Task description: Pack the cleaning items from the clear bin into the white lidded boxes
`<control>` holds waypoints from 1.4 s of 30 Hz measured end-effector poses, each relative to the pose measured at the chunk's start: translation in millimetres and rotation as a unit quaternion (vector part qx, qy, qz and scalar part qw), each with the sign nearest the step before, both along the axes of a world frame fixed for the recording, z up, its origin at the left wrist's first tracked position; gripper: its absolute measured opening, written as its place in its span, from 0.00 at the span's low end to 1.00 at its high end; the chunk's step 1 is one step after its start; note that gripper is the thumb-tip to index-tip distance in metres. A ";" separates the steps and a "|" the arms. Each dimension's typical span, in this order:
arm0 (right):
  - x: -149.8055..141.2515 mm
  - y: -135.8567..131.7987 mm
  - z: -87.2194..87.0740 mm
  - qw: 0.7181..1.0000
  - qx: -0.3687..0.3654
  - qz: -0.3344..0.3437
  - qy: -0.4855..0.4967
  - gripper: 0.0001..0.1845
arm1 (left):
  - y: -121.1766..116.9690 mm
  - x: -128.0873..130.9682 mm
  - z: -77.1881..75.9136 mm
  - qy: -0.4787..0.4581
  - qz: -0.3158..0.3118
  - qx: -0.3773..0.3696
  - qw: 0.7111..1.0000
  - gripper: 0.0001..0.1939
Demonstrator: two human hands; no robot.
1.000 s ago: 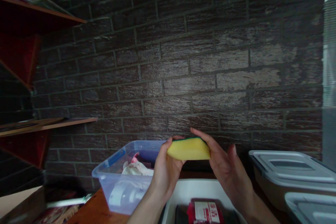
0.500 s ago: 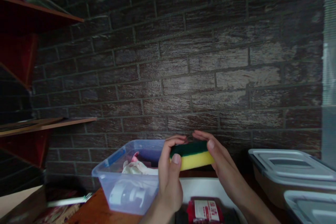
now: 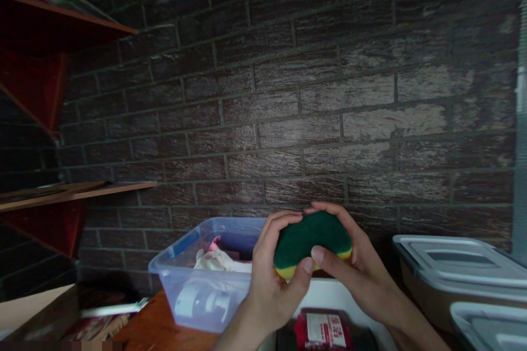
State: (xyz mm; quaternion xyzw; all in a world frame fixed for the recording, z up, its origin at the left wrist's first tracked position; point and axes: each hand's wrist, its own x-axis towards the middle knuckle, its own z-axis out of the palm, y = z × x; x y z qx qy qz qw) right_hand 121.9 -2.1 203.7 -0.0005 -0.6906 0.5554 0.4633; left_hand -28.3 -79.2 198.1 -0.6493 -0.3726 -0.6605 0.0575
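A sponge (image 3: 312,238) with a dark green scouring face and a yellow body is gripped between both hands. My left hand (image 3: 275,263) wraps its left end, thumb on the front edge and fingers along the far side. On the right end, my right hand (image 3: 354,260) is closed in the same way, its thumb tip near the left thumb. The green face tilts up toward me; yellow shows along the lower edge. Below the hands lies a red package with a white label (image 3: 323,330), inside a white container (image 3: 329,293) partly hidden by my right forearm.
A translucent blue-violet bin (image 3: 206,290) holding white and pink cloth and a white bottle-like shape stands left on the wooden table (image 3: 160,321). Lidded grey boxes (image 3: 457,258) are at right. Red shelves (image 3: 66,16) jut out at left, before a dark brick wall (image 3: 280,98).
The sponge has been tilted so that its green face now turns toward me. My right hand has closed around its right end, and both thumbs have come together on the near edge.
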 end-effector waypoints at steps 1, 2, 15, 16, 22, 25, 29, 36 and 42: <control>-0.4 0.8 -0.7 1.000 0.008 -0.012 0.003 0.28 | -1.0 1.8 0.7 -0.001 0.006 0.000 1.000 0.20; -1.1 1.5 -1.5 1.000 0.017 -0.024 0.006 0.26 | -2.1 3.2 0.7 -0.003 0.014 0.002 1.000 0.19; -9.3 4.0 0.4 0.992 0.083 -0.095 0.016 0.19 | -0.3 5.0 1.2 -0.168 -0.039 -0.059 0.983 0.16; -10.2 4.4 -0.3 0.991 0.082 -0.101 0.025 0.16 | 0.9 7.0 1.7 -0.181 -0.037 -0.061 0.981 0.15; -14.3 4.4 -3.2 0.983 0.094 -0.153 0.036 0.09 | 2.8 20.2 -3.5 -0.184 0.008 0.009 0.983 0.08; -14.9 4.6 -2.3 0.981 0.083 -0.175 0.002 0.11 | 2.9 26.5 -8.2 -0.198 0.007 0.048 0.979 0.06; -14.2 4.4 -1.6 0.970 0.092 -0.223 -0.021 0.15 | 5.2 29.8 -8.3 -0.239 -0.009 0.039 0.970 0.08; -9.8 9.1 -5.4 0.948 0.087 -0.304 0.016 0.20 | -3.3 15.0 4.6 -0.184 -0.048 -0.099 0.977 0.15; -6.5 13.4 -7.8 0.945 0.050 -0.322 0.028 0.22 | -4.0 0.7 5.3 -0.136 -0.037 -0.164 0.976 0.19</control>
